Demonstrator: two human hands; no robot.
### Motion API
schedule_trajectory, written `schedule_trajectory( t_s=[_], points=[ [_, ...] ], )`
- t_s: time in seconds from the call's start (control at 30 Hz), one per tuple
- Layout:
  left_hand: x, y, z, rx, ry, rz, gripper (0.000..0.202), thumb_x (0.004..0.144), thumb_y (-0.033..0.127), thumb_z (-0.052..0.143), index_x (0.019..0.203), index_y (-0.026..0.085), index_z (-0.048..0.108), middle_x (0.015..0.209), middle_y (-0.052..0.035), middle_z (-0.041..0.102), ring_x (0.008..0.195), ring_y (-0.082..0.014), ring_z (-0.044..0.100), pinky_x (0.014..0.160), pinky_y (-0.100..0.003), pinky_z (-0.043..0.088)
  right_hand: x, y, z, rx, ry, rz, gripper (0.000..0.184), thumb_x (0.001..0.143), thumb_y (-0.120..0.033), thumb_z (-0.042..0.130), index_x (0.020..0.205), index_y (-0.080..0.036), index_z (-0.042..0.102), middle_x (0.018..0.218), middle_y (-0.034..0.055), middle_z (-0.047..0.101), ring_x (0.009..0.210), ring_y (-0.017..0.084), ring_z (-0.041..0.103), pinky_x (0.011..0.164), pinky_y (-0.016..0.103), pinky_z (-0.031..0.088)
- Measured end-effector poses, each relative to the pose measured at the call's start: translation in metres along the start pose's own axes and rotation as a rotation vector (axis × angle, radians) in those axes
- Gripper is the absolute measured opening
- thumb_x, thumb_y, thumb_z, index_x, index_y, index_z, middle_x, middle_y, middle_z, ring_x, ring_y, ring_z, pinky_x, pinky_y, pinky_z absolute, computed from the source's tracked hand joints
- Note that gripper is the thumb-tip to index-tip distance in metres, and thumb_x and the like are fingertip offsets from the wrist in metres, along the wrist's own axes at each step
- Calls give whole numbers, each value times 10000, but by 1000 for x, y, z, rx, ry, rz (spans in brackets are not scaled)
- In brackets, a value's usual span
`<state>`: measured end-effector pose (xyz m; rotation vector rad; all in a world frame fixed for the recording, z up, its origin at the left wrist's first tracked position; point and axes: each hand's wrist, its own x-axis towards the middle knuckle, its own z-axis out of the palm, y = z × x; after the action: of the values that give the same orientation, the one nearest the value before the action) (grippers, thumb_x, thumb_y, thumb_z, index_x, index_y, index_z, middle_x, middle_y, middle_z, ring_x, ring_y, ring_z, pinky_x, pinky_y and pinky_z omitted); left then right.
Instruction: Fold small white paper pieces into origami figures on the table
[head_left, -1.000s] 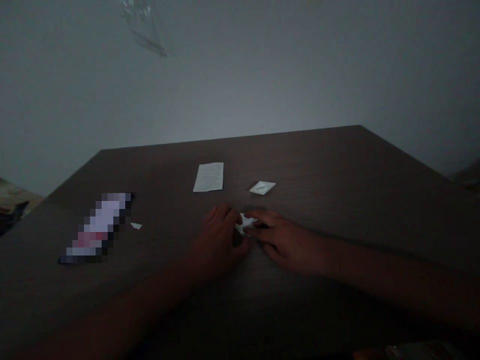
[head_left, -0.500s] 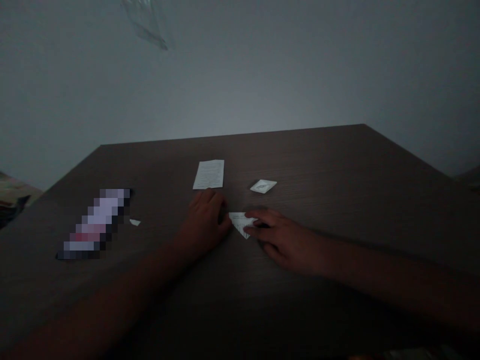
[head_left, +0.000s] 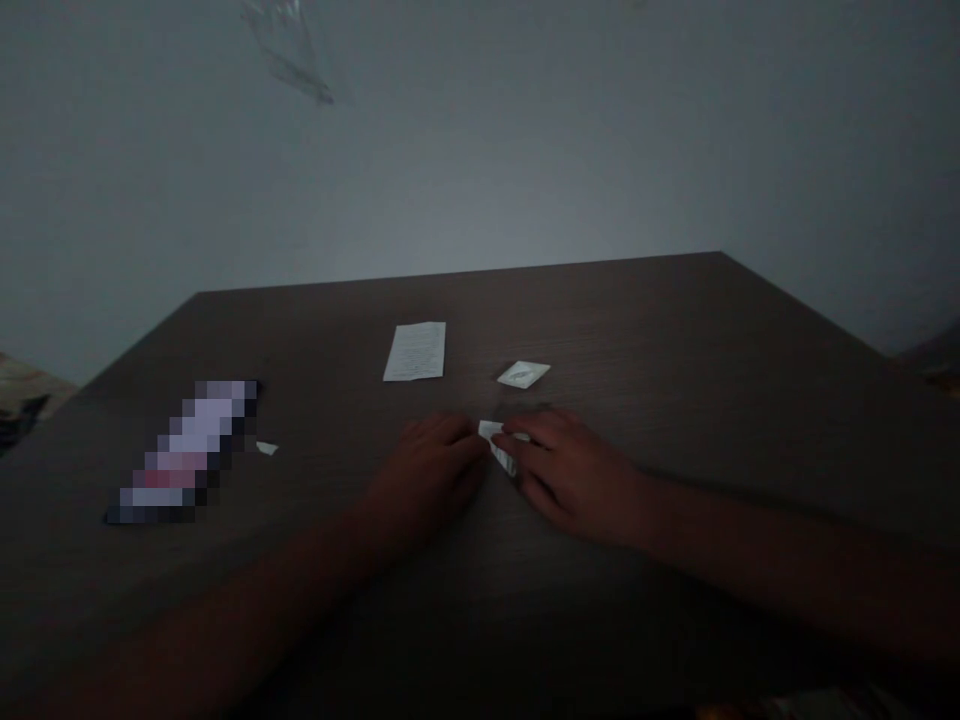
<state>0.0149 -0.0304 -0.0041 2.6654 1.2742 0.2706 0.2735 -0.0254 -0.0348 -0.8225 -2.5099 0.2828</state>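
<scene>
A small folded piece of printed paper lies on the table between my two hands, with only a narrow part showing. My left hand has its fingers drawn together, thumb and fingertips at the paper's left edge. From the other side, my right hand pinches the paper, its fingers bent over the top and right part. Beyond them rests a folded white paper diamond with a dark mark in its middle. A flat printed sheet lies farther back to the left.
On the left of the brown table lies a phone with a blurred-out screen. Beside it is a small white paper scrap. A pale wall rises behind, with a clear plastic bag up on it.
My left hand has moved right and slightly nearer, closing in on the right hand. The folded paper sits a little farther right and less of it shows.
</scene>
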Motion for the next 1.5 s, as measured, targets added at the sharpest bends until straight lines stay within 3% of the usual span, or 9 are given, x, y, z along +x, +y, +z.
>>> schedule_trajectory(
  t_s=[0.17,0.33,0.53,0.67,0.8,1.03,1.17,1.37,1.5],
  points=[
    [-1,5,-6,10,1,7,176,1106,195,632,1145,252,795,1239,-80,791,1138,-316,733,985,-477,574,-2,-4,-3,152,129,53,373,1109,-134,536,1441,-187,699,1363,172,811,1265,310,775,1087,514,650],
    [-2,6,-4,-3,37,-18,99,1094,239,698,1120,243,794,1226,-89,777,1151,-334,708,987,-487,557,-2,-9,-10,349,122,93,295,1105,-113,528,1350,-210,660,1229,137,824,1142,276,804,994,445,663],
    [-1,-3,1,-49,-3,67,268,1067,102,635,1144,276,824,1146,-57,774,1071,-291,710,949,-426,532,-3,-13,-14,555,134,-62,351,1054,-8,502,1245,-249,672,1148,70,833,1062,217,818,947,384,663],
    [-2,-3,-5,-52,-96,175,368,1059,25,605,1217,271,828,1220,-49,806,1123,-279,722,986,-408,520,-1,1,-15,429,243,-156,386,1034,12,497,1273,-233,676,1192,99,809,1100,224,798,943,389,671],
    [-6,3,-11,74,-112,238,456,1076,11,603,1349,300,826,1329,-55,804,1233,-303,717,1050,-447,500,2,15,-13,306,135,-177,317,1072,-39,503,1195,-219,733,1116,97,808,1028,226,779,908,390,665],
    [-17,23,-16,160,-72,137,251,1048,283,748,1272,208,833,1211,-128,750,1120,-364,689,991,-534,530,3,14,-13,146,0,-202,259,1042,-68,581,1092,-207,794,1008,84,789,947,244,715,918,421,636],
    [-15,18,-13,98,-82,154,283,1085,371,763,1311,208,811,1238,-119,754,1157,-355,697,1041,-540,538,2,12,-13,108,-20,-207,251,1034,-63,577,1068,-198,786,980,81,770,927,243,702,926,416,620],
    [-12,7,-7,-42,-71,172,350,1073,274,789,1422,258,791,1346,-98,778,1290,-346,709,1101,-524,542,2,10,-10,133,23,-188,169,1080,-165,615,1156,-190,764,930,58,751,883,238,679,926,424,595],
    [-13,3,-4,-69,-40,203,369,1070,237,771,1439,238,774,1427,-112,784,1352,-347,712,1164,-524,537,3,6,-10,116,-28,-144,159,1094,-317,718,1186,-192,752,1025,89,782,977,270,709,995,468,585]
  ],
)
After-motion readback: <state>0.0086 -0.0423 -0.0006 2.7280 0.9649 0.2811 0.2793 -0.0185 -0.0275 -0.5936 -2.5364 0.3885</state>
